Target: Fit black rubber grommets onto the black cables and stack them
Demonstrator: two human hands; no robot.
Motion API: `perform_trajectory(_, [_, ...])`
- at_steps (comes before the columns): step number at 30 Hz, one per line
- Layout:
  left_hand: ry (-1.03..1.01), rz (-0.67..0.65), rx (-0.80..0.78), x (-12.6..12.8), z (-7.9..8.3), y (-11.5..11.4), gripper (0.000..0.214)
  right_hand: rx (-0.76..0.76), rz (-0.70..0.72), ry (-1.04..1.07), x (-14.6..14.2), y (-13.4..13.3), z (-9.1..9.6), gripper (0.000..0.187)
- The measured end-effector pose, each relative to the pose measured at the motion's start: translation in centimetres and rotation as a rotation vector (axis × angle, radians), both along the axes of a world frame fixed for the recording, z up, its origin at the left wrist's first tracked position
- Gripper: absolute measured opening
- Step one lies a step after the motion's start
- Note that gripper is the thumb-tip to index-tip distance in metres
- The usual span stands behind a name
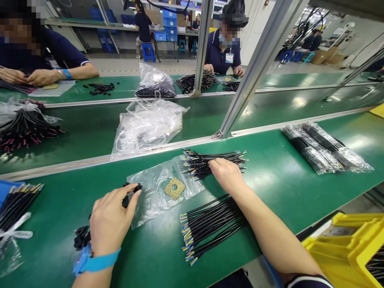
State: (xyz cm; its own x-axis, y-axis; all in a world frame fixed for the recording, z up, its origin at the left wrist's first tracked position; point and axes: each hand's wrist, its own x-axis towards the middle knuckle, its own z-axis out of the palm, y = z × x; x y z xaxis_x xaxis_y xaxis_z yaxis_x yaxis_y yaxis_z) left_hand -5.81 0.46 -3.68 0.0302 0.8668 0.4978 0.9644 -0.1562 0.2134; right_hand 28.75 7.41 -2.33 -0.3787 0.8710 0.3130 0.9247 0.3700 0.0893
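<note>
My left hand (pixel 112 214), wearing a blue wrist strap, pinches a small black plastic part (pixel 137 188) between thumb and fingers above a clear plastic bag (pixel 150 180). More black pieces (pixel 81 237) lie beside that wrist, partly hidden. On the bag rests a yellowish square pad (pixel 175 188) with a hole in its middle. My right hand (pixel 225 171) has its fingers closed at a pile of short black cables (pixel 199 162) with coloured wire ends; the fingertips are partly hidden. Nearer me, a row of black cables (pixel 210 228) lies side by side, under my right forearm.
Bagged cables (pixel 325 149) lie at right; a yellow bin (pixel 345 244) stands below the front edge. Tied cables (pixel 19 206) are at far left. A metal post (pixel 258 60) rises behind the table's rail. Clear bags (pixel 150 124) lie beyond it, where two people sit working.
</note>
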Motion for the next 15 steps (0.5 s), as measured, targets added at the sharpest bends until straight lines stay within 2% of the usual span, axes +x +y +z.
perform_trajectory(4, [-0.032, 0.008, -0.013, 0.1, 0.0, 0.0, 0.037, -0.035, -0.024, 0.051, 0.1, 0.2, -0.3, 0.013])
perform_trajectory(7, [-0.118, 0.006, -0.035, 0.4, 0.1, -0.1, 0.037, -0.066, -0.023, 0.098, 0.1, -0.5, 0.5, 0.008])
perform_trajectory(9, [-0.203, 0.002, -0.043, 0.7, 0.2, -0.2, 0.035, -0.113, 0.031, 0.132, 0.0, -1.3, 1.3, 0.008])
perform_trajectory(12, [-0.323, -0.016, -0.058, 1.2, 0.5, -0.3, 0.03, -0.349, 0.238, 0.199, -0.5, -2.8, 2.3, 0.01])
perform_trajectory(15, [-0.372, -0.039, -0.083, 1.4, 0.7, -0.4, 0.026, -0.603, 0.411, 0.175, -1.2, -3.9, 2.5, 0.012])
